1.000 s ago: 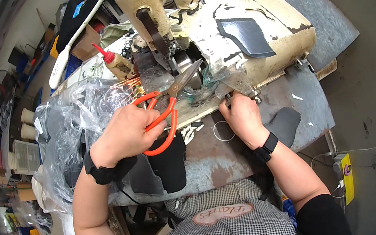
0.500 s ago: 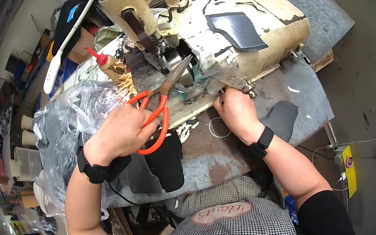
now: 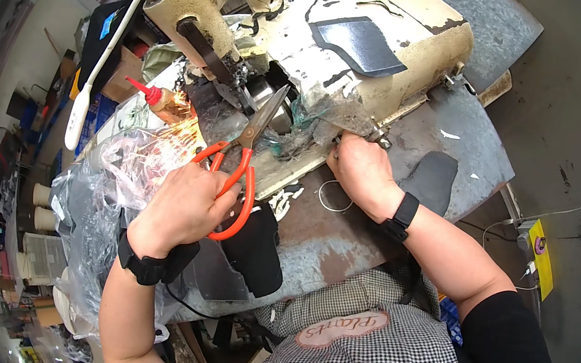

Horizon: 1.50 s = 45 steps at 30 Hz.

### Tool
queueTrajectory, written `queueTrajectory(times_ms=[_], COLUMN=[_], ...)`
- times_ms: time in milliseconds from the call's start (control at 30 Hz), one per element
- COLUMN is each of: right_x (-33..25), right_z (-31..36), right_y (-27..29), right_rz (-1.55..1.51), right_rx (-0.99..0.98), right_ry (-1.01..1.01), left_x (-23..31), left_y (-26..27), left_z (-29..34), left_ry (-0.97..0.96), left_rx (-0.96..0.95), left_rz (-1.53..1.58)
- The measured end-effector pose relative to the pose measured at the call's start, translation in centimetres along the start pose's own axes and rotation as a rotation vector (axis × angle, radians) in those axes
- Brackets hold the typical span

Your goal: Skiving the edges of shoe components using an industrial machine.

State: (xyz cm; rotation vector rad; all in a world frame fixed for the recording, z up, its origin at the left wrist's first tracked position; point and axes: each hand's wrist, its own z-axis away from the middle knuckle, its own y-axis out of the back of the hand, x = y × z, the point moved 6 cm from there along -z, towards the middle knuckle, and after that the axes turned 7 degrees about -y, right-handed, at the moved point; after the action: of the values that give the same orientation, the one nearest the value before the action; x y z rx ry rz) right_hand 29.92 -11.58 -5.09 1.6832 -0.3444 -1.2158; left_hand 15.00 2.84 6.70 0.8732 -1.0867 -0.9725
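My left hand [image 3: 186, 203] is closed round one handle of a pair of scissors with orange grips [image 3: 244, 208]. Their blades point up toward the metal drum [image 3: 262, 95] in the cream machine [image 3: 396, 28], just short of it or touching; I cannot tell. At the machine's near right side, my right hand [image 3: 363, 170] is closed at a small metal knob [image 3: 382, 140], its fingertips partly hidden. Orange sparks [image 3: 181, 136] spray left of the blades, over crumpled clear plastic [image 3: 118, 178] and beside a red-tipped squeeze bottle [image 3: 155, 95].
Dark cut pieces lie on the worn metal table [image 3: 326, 243]: a black one [image 3: 254, 247] near my left wrist, a grey one [image 3: 432, 180] right of my right hand. Another dark piece [image 3: 359, 45] rests on the machine. A white lamp arm [image 3: 100, 70] stands left; pale scraps [image 3: 283, 199] lie between my hands.
The sparks look brighter and spread over more of the plastic and around the bottle. The whole view has shifted slightly; both hands keep their holds.
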Motion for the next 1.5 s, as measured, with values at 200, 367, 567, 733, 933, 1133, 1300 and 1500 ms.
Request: queueTrajectory(times_ms=[200,367,567,733,933,1133,1300,1500], right_x=[-0.1,0.0,0.4,-0.2,0.4,0.2,0.1,0.1], right_z=[0.1,0.1,0.1,0.4,0.2,0.3,0.4,0.3], right_y=[0.2,0.1,-0.5,0.1,-0.2,-0.1,0.0,-0.2], right_rz=[0.012,-0.006,-0.030,-0.015,-0.058,-0.030,-0.037,-0.025], right_rx=[-0.004,0.027,0.057,-0.021,0.045,-0.047,-0.023,0.006], right_ry=[-0.006,-0.004,0.046,0.001,0.034,0.046,0.065,0.062], left_x=[0.0,0.0,0.0,0.3,0.8,0.6,0.5,0.6], left_y=[0.0,-0.1,-0.3,-0.1,-0.1,-0.1,-0.2,-0.1], left_z=[0.1,0.0,0.0,0.2,-0.2,-0.1,0.0,-0.1], left_ry=[0.001,-0.006,-0.001,0.003,0.024,0.042,0.044,0.036], left_rx=[0.003,0.000,0.003,0.011,-0.002,0.004,0.003,0.007], left_rz=[-0.010,-0.018,-0.062,-0.073,-0.062,-0.091,-0.055,-0.103])
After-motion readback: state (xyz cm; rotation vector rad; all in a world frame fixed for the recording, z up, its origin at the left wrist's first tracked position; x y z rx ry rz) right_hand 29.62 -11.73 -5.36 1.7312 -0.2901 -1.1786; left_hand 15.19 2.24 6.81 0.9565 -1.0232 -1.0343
